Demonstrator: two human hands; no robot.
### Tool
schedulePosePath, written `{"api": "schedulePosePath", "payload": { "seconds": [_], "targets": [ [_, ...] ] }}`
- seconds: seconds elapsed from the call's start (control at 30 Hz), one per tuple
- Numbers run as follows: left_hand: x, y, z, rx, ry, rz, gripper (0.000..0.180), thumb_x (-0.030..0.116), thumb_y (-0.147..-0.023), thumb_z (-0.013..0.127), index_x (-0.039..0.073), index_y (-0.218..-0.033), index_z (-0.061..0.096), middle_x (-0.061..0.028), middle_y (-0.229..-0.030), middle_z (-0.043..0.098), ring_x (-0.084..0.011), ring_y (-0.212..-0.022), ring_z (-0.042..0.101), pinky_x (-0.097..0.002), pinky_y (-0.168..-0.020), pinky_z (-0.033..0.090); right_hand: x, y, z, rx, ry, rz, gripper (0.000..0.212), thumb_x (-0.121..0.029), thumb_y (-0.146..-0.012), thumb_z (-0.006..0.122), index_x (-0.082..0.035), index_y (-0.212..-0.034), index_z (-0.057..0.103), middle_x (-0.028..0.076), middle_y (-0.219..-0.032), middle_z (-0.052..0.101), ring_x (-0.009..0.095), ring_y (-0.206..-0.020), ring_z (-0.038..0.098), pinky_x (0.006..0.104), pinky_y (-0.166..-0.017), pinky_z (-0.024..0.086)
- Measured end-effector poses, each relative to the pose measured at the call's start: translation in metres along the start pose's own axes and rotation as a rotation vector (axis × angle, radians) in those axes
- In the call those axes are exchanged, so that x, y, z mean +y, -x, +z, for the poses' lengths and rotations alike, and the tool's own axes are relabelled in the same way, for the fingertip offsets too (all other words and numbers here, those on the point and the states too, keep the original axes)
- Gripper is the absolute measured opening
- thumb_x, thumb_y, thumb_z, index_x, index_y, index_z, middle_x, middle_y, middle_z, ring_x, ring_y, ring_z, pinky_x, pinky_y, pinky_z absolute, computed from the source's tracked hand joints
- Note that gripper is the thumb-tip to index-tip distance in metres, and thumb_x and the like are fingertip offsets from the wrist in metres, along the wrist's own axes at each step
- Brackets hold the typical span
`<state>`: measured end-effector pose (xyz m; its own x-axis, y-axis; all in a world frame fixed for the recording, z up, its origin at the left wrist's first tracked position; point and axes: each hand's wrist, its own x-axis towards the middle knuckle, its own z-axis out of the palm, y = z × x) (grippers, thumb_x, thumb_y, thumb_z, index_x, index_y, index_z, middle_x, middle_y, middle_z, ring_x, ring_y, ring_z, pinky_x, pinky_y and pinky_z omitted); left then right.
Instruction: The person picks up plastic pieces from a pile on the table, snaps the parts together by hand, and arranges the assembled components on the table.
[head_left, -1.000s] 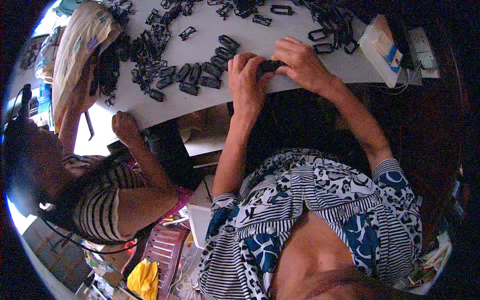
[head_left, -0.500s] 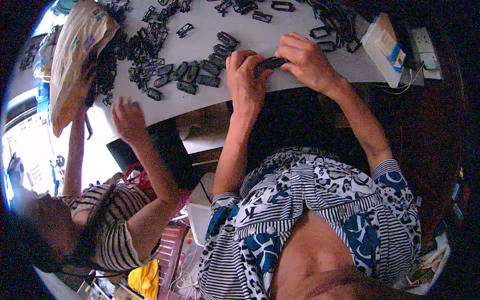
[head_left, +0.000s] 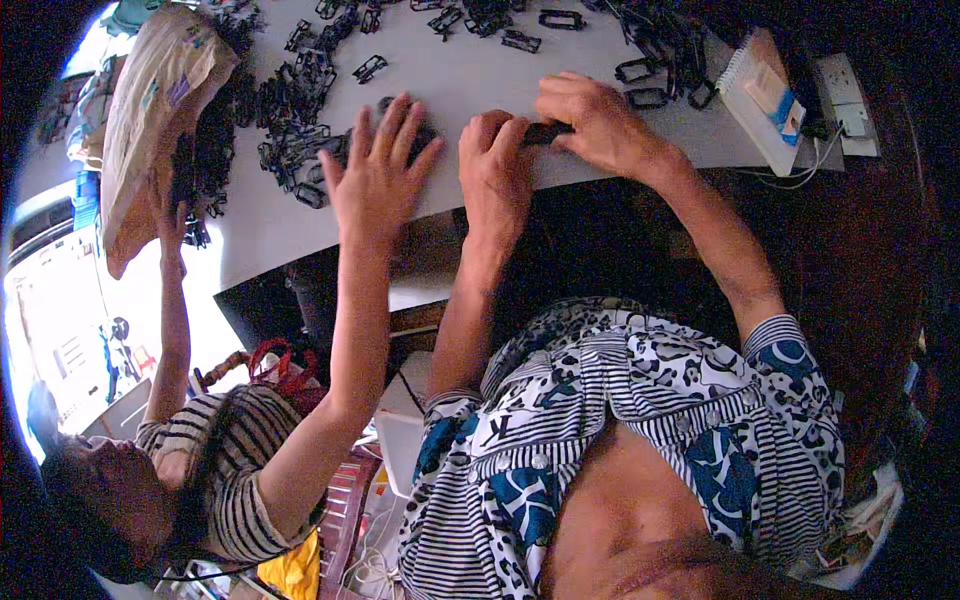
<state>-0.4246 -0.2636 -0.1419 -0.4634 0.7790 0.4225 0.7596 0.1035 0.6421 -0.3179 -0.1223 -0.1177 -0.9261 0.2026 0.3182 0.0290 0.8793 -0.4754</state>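
Between my two hands, just above the near edge of the table, is a small black plastic frame piece [head_left: 547,133]. My left hand [head_left: 494,165] grips its left end with bent fingers. The other end is pinched by my right hand [head_left: 602,125], thumb below and fingers curled over the top. Fingers hide most of the piece. Left of my hands, a co-worker's spread hand [head_left: 380,175] reaches over the table and covers several black pieces. More black frame pieces [head_left: 295,90] lie heaped beyond it.
The co-worker's other hand [head_left: 168,215] is at a large pale bag [head_left: 165,90] on the left. Black frames [head_left: 645,97] lie at the far right, near a spiral notepad [head_left: 765,100] and a white power strip [head_left: 848,105] with a cable. The white table [head_left: 470,65] curves in front of me.
The co-worker's hand has swung right and forward from the table edge, over the black pieces beside my left hand. My hands stay on the frame piece, which has turned slightly.
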Motion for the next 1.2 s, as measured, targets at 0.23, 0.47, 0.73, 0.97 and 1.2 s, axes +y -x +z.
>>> {"api": "schedulePosePath", "payload": {
  "seconds": [0.23, 0.47, 0.73, 0.97, 1.2],
  "targets": [
    [-0.004, -0.003, -0.041, -0.057, 0.097, -0.116, 0.035, -0.007, -0.06, 0.068, 0.002, -0.093, 0.062, -0.0133, -0.097, 0.056, -0.0309, -0.094, 0.054, -0.0398, -0.082, 0.045, 0.014, -0.027, -0.015, 0.221, 0.094, 0.185, 0.025, -0.016, -0.076, 0.067, 0.0, -0.09, 0.054, 0.016, -0.095, 0.054, 0.037, -0.092, 0.056, 0.044, -0.078, 0.046],
    [0.01, -0.023, -0.067, -0.186, 0.065, -0.079, 0.033, 0.0, -0.069, 0.07, 0.003, -0.101, 0.063, -0.0133, -0.102, 0.057, -0.0332, -0.092, 0.055, -0.0394, -0.079, 0.046, 0.014, -0.034, -0.015, 0.073, 0.17, 0.246, 0.025, -0.012, -0.077, 0.066, -0.002, -0.095, 0.052, 0.015, -0.096, 0.052, 0.037, -0.09, 0.057, 0.0448, -0.074, 0.049],
    [-0.009, -0.078, -0.032, -0.132, 0.019, 0.009, 0.034, 0.006, -0.068, 0.073, 0.01, -0.102, 0.067, -0.0103, -0.096, 0.062, -0.0264, -0.085, 0.062, -0.0341, -0.073, 0.05, 0.037, -0.041, -0.051, 0.254, 0.357, 0.267, 0.023, -0.006, -0.074, 0.068, -0.003, -0.093, 0.057, 0.011, -0.09, 0.054, 0.029, -0.086, 0.061, 0.0373, -0.072, 0.051],
    [-0.003, -0.085, -0.028, -0.18, 0.102, 0.06, 0.024, 0.0, -0.065, 0.071, 0.002, -0.088, 0.065, -0.0144, -0.093, 0.058, -0.0336, -0.091, 0.056, -0.0398, -0.078, 0.046, 0.033, -0.04, -0.062, 0.091, 0.127, 0.448, 0.028, -0.009, -0.073, 0.07, -0.003, -0.1, 0.062, 0.012, -0.093, 0.056, 0.025, -0.084, 0.057, 0.0375, -0.076, 0.047],
    [0.0, -0.086, -0.035, -0.162, 0.115, 0.021, 0.026, 0.002, -0.064, 0.073, 0.001, -0.089, 0.064, -0.0153, -0.095, 0.058, -0.0318, -0.092, 0.057, -0.0399, -0.08, 0.047, 0.013, -0.039, -0.032, 0.269, -0.689, 0.177, 0.038, -0.016, -0.075, 0.071, -0.006, -0.11, 0.06, 0.012, -0.121, 0.058, 0.025, -0.099, 0.064, 0.0389, -0.082, 0.051]
  ]
}}
